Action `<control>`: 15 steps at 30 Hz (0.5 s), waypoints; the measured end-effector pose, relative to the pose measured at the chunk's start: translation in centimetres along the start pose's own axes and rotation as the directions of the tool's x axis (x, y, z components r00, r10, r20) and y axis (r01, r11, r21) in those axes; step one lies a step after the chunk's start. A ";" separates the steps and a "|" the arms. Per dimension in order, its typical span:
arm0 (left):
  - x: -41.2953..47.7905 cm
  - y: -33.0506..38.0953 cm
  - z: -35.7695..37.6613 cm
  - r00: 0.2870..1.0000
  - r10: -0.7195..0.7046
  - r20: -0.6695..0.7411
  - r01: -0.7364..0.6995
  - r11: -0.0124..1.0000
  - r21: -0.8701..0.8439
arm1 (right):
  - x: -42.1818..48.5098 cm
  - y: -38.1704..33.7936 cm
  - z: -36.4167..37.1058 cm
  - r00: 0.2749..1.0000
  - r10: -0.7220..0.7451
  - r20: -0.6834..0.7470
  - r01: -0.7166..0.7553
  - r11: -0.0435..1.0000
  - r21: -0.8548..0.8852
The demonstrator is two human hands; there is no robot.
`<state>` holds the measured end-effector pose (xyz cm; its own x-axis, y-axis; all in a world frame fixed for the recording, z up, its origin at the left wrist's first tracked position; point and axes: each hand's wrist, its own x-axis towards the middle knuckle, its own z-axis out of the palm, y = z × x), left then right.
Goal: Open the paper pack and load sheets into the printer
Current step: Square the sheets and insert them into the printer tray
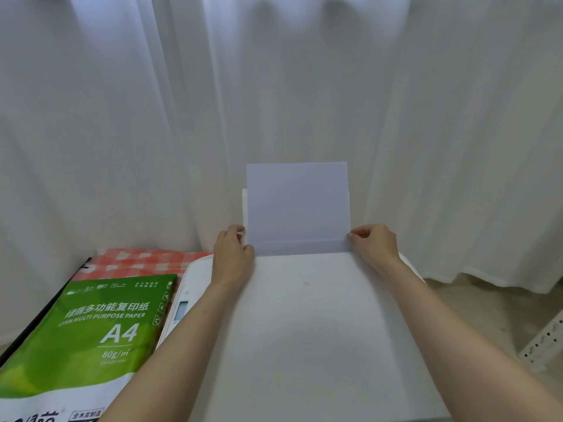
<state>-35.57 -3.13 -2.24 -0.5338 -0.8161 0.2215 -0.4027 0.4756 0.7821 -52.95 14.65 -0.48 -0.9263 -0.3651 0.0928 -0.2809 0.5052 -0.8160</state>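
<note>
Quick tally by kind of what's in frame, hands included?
Bare hands: 2, left hand, right hand
White printer: 1
Stack of white sheets upright in the rear feed: 1
Green A4 paper pack: 1
Red checked cloth: 1
Total: 6

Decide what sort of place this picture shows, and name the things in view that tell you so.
Probably a home or small office corner. A white printer with sheets standing in its rear feed sits beside a green pack of A4 paper, with white curtains behind.
</note>
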 end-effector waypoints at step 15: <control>-9.5 -0.1 -5.2 0.964 -0.075 0.257 -0.020 0.938 0.347 | -10.3 1.6 -3.8 0.992 -0.005 0.127 0.024 0.988 -0.150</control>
<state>-26.56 2.88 -1.41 -0.6751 -0.7377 0.0054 -0.6252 0.5760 0.5266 -44.86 22.20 -0.55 -0.8855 -0.4641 0.0230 -0.3373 0.6079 -0.7188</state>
